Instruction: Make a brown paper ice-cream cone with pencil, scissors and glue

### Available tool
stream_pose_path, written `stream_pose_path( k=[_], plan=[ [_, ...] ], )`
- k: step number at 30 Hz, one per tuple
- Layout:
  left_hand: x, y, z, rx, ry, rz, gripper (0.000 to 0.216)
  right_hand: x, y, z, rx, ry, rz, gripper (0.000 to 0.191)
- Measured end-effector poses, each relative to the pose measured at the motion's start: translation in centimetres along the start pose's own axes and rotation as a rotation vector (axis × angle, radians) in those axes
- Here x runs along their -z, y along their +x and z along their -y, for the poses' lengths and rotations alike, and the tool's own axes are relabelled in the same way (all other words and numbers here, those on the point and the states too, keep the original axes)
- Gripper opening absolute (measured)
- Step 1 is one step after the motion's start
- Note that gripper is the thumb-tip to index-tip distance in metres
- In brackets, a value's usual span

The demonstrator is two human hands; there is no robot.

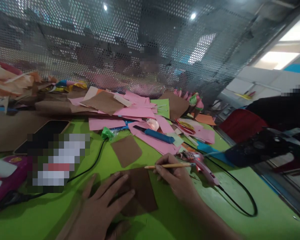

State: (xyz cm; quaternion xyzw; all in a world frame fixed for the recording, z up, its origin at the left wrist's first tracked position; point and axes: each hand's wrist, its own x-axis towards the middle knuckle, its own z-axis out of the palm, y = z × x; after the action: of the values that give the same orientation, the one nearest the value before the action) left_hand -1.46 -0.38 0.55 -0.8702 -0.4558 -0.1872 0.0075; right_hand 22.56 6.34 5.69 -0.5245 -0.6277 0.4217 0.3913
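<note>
My left hand (107, 196) lies with its fingers spread, several fingertips on a dark brown paper piece (142, 190) on the green table. My right hand (173, 175) grips a pencil (171, 165) between thumb and fingers, its tip pointing left above the paper's upper edge. A lighter brown paper piece (126, 151) with one rounded corner lies just beyond, touched by neither hand. To the right of my right hand rests a pink glue gun (207, 169), a small red light glowing on it.
Pink paper sheets (140, 111), a blue utility knife (160, 136) and yellow-red scissors (185, 126) lie farther back. At left are a phone (48, 131) and a purple power strip (12, 178). A black cord (255, 206) loops at right. A perforated metal screen (110, 50) stands behind.
</note>
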Motion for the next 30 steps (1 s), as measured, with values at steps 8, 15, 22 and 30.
stream_pose_path(
  k=[8,15,22,30],
  plan=[
    [-0.6,-0.1,0.2,-0.012,0.009,-0.018,0.056,0.0,0.0,-0.2,0.013,-0.049,0.011,0.014],
    [-0.5,-0.1,0.1,-0.005,0.006,-0.041,0.049,0.0,0.2,-0.2,0.024,-0.053,0.021,0.013],
    [-0.4,0.0,0.3,-0.001,-0.004,-0.019,0.050,0.0,0.2,-0.1,0.021,-0.061,0.019,0.012],
    [-0.4,-0.1,0.9,-0.045,0.005,-0.017,0.056,0.1,0.0,0.2,-0.025,-0.061,0.027,0.010]
  ],
)
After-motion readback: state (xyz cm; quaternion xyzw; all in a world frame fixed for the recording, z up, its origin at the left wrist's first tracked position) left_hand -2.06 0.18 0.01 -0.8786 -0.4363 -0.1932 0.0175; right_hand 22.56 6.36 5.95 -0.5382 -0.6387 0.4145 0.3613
